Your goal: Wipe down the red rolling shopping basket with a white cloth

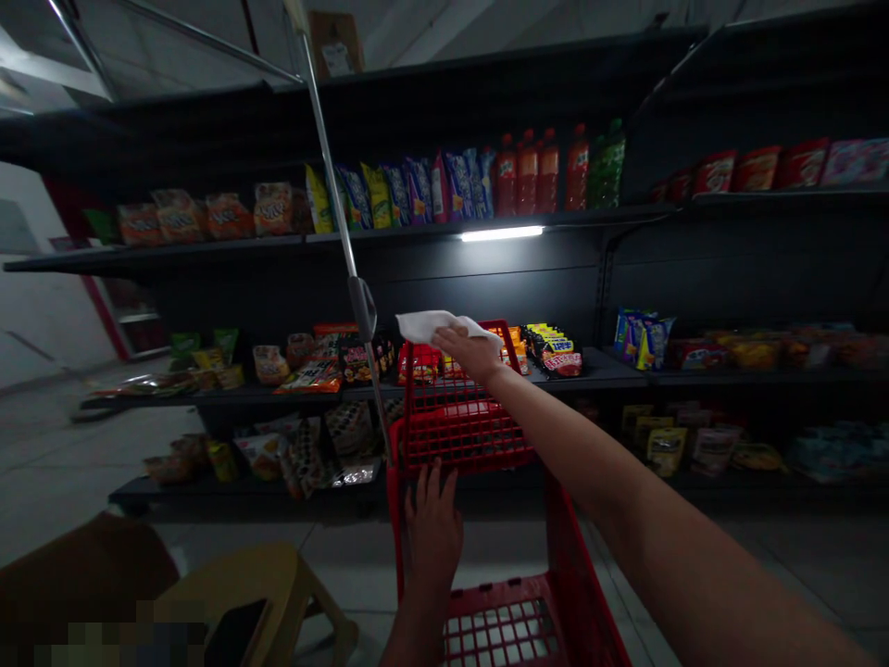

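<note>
Two hands on cart stuff here: right hand (467,350) holding a white cloth (419,326) at the red basket (486,446)'s top rim, left hand (434,523) loosely spread by its near edge. Snack shelves (598,371) right behind.

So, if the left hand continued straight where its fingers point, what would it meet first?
Most likely the red lattice panel just beyond the left hand; depth is unclear, so they may already touch.
</note>
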The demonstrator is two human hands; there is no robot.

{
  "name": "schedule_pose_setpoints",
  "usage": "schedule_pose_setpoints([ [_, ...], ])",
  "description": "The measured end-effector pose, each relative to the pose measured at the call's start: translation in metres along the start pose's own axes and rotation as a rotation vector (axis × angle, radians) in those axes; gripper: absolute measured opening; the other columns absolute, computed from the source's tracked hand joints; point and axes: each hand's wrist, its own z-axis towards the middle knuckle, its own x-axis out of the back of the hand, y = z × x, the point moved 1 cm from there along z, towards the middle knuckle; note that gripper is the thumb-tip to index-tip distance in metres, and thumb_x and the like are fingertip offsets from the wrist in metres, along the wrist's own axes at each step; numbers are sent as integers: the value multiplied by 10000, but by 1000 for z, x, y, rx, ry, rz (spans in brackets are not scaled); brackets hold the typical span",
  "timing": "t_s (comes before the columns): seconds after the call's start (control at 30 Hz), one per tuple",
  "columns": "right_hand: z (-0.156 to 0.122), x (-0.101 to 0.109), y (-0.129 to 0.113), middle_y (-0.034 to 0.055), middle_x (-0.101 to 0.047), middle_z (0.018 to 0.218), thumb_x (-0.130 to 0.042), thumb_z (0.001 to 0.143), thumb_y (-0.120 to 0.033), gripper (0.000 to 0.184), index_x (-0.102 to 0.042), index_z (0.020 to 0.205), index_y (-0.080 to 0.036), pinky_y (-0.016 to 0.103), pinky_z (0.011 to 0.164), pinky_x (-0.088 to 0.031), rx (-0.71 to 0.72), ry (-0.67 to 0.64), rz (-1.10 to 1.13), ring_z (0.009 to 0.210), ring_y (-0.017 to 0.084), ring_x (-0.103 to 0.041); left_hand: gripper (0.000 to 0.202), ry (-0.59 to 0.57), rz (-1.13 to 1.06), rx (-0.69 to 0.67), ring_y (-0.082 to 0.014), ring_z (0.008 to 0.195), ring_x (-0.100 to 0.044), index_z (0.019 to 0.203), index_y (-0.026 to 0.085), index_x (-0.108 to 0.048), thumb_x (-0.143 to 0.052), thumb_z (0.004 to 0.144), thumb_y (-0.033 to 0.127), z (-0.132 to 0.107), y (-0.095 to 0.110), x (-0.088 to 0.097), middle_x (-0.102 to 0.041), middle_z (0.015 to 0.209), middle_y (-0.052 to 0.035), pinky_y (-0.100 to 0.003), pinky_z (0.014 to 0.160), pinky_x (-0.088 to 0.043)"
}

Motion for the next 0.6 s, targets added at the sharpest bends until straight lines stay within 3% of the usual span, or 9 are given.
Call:
schedule_pose_setpoints([
  [0.07, 4, -12, 10, 87, -693, 1216, -475, 967, -85, 274, -634, 1175, -168, 418, 1089, -425, -142, -112, 310, 1139, 161, -650, 634, 10, -4, 1, -270, 1474, -258, 1390, 313, -525, -510, 797, 88, 0, 0, -1, -329, 1595, -28, -552, 1179, -229],
  [0.13, 16, -18, 9, 64, -551, 1427, -495, 953, -127, 446, -502, 1378, -263, 407, 1060, -466, -201, -215, 542, 1286, 202, -541, 625, 21, -2, 2, -272, 1469, -267, 1376, 311, -540, -512, 795, 84, 1, 1, -1, -341, 1590, -31, -557, 1178, -227],
  [0.2, 26, -23, 7, 38, -485, 1487, -477, 943, -142, 524, -427, 1442, -294, 430, 1067, -443, -205, -312, 737, 1352, 231, -462, 624, 36, 7, -3, -268, 1461, -285, 1370, 310, -545, -514, 792, 78, 1, 2, -1, -350, 1585, -30, -562, 1175, -228],
  [0.3, 19, -31, 18, 26, -555, 1407, -442, 940, -166, 504, -456, 1412, -344, 460, 1036, -428, -313, -431, 877, 1268, 245, -521, 611, 60, 15, -8, -261, 1444, -318, 1355, 311, -556, -513, 794, 72, 1, 1, -1, -377, 1571, -28, -563, 1171, -236],
  [0.37, -4, -40, 34, 32, -598, 1340, -425, 937, -161, 486, -490, 1381, -348, 449, 1024, -424, -438, -462, 889, 1217, 238, -547, 599, 74, 10, -17, -256, 1441, -323, 1348, 307, -563, -512, 799, 73, 1, 0, -1, -391, 1563, -32, -555, 1168, -244],
  [0.47, -53, -49, 47, 69, -516, 1439, -438, 887, -93, 563, -458, 1426, -255, 400, 1093, -373, -578, -431, 904, 1321, 223, -455, 595, 85, -3, -11, -256, 1438, -327, 1330, 307, -578, -513, 790, 65, 3, 0, -2, -414, 1549, -35, -549, 1158, -263],
  [0.6, -118, -29, 18, 110, -389, 1542, -436, 853, -44, 615, -436, 1455, -169, 391, 1154, -308, -614, -461, 916, 1429, 242, -323, 572, 66, -13, 17, -274, 1426, -342, 1305, 303, -598, -521, 786, 77, 5, 2, -1, -421, 1544, -40, -560, 1136, -285],
])
